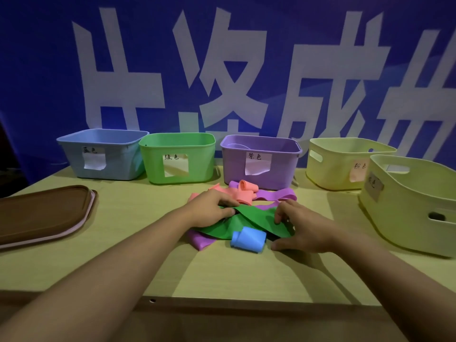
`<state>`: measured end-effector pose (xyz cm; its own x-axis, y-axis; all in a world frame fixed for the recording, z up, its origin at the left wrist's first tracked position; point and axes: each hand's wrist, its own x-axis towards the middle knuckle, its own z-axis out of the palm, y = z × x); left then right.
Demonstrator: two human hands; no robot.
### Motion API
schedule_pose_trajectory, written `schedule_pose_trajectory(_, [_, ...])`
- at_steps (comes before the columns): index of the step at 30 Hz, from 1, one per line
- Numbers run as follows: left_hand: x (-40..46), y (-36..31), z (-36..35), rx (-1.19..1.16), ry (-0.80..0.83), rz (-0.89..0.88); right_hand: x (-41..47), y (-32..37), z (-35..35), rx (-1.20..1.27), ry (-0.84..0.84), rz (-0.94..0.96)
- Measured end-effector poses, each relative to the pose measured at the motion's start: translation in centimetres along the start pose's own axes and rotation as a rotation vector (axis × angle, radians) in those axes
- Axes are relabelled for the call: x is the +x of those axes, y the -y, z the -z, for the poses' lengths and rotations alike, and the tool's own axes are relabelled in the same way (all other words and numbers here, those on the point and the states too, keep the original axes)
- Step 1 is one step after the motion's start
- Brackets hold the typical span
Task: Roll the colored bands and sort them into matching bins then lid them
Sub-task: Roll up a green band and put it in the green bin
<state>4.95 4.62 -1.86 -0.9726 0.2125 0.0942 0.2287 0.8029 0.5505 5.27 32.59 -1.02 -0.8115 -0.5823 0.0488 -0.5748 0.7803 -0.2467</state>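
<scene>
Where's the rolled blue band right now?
In the head view, the rolled blue band lies on the table at the near edge of the pile, against the green band, just left of the right hand.

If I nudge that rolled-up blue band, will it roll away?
Probably a little: the rolled blue band lies on its side on the smooth wooden table. It looks soft and light, so it may squash or unroll. The green flat band behind could stop it.
</scene>
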Motion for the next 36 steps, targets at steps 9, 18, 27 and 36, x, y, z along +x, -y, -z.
schedule_pose_trajectory(9, [-0.9, -2.9, 0.1, -0.079, 0.009, -0.084, -0.3, 1.2, 4.4, 0.163, -0.134, -0.035])
schedule_pose_trajectory(18, [-0.7, -6.2, -1.8, -0.146, -0.078, -0.154, 1.4, 5.2, 8.9, 0.17, -0.005, -0.038])
schedule_pose_trajectory(27, [-0.5, -7.4, -1.0, -0.265, -0.192, -0.118, 1.8, 6.7, 9.7, 0.274, -0.102, 0.031])
schedule_pose_trajectory(36, [0.0, -7.5, 0.3, -0.373, -0.39, -0.189, 1.4, 7.2, 10.6, 0.53, -0.258, 0.025])
